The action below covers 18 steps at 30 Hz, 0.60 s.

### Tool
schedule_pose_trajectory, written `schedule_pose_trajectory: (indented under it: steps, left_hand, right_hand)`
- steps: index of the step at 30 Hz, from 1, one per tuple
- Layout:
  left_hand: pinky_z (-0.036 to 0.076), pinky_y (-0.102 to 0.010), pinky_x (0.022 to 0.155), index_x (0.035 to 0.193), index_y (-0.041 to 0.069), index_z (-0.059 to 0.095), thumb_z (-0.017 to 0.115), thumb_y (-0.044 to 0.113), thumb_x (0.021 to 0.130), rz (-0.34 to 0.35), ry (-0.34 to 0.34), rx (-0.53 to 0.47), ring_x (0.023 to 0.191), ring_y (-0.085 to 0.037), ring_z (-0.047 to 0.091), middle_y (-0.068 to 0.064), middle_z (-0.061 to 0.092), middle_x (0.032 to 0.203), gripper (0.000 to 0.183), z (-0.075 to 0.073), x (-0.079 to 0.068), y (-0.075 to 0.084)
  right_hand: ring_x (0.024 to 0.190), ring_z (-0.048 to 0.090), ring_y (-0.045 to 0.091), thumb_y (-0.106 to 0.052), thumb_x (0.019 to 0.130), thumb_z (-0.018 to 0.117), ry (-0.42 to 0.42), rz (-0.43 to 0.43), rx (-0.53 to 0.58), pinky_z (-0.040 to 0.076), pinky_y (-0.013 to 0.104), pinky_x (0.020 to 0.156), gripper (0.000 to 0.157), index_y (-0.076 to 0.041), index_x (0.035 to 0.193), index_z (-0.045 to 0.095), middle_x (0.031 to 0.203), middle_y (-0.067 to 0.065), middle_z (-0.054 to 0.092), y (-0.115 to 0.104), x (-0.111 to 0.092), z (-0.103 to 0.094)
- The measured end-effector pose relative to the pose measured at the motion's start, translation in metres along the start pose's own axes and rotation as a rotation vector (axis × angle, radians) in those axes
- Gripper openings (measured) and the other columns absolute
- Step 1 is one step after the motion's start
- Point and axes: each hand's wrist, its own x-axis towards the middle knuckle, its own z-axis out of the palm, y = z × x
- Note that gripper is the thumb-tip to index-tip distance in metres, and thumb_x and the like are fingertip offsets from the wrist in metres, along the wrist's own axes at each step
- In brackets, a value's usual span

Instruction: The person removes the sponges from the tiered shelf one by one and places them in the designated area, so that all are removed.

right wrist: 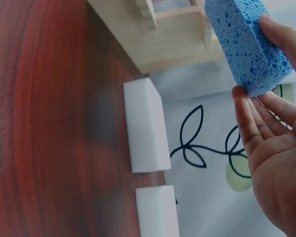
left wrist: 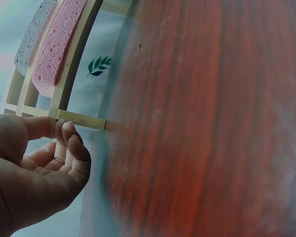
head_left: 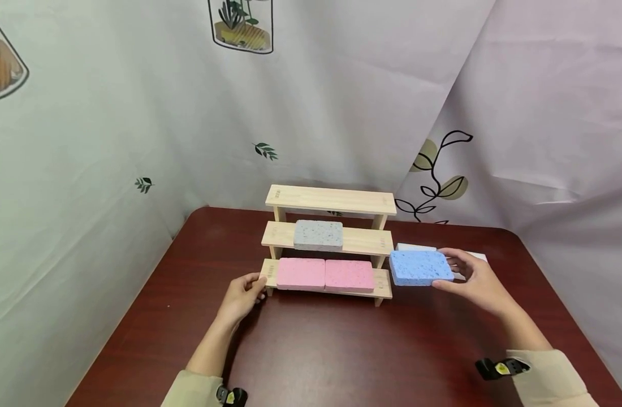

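Observation:
A three-step wooden shelf [head_left: 331, 198] stands on the table. Two pink sponges [head_left: 301, 274] lie side by side on its lowest step, and a grey sponge [head_left: 318, 235] is on the middle step. My left hand [head_left: 242, 297] pinches the left end of the lowest step between thumb and fingers; the left wrist view shows the fingertips [left wrist: 64, 129] at the step's edge. Right of the shelf, my right hand [head_left: 476, 282] holds a blue sponge [head_left: 420, 268] by its right end, thumb on the near side. In the right wrist view the blue sponge [right wrist: 249, 47] is raised above the table.
Two white blocks [right wrist: 147, 131] lie on the table behind the right hand, partly hidden by the hand and blue sponge in the head view. The dark red table [head_left: 311, 350] backs onto a white printed curtain [head_left: 316, 113].

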Motion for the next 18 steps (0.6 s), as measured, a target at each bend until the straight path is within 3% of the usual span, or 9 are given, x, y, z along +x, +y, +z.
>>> schedule_pose_trajectory:
  steps: [9,18]
  left_hand:
    - [0.05,-0.023,0.062,0.122,-0.011,0.064,0.059,0.008,0.102,-0.003,-0.008,0.001,0.069,-0.015,0.06,-0.01,0.067,0.084,0.028,0.001,0.001,-0.002]
    - [0.05,-0.023,0.061,0.123,-0.013,0.063,0.059,0.009,0.102,0.003,-0.006,0.003,0.068,-0.014,0.059,-0.011,0.067,0.084,0.03,0.0,0.0,0.001]
  right_hand:
    - [0.093,0.063,-0.002,0.001,0.074,0.088,0.009,0.048,-0.018,0.053,0.014,0.075,0.069,0.009,0.134,0.055,0.11,-0.011,0.065,0.02,-0.014,-0.003]
    - [0.092,0.062,-0.006,-0.002,0.076,0.088,-0.004,0.101,-0.072,0.052,0.012,0.074,0.068,0.009,0.134,0.054,0.117,0.023,0.065,0.042,-0.019,-0.002]
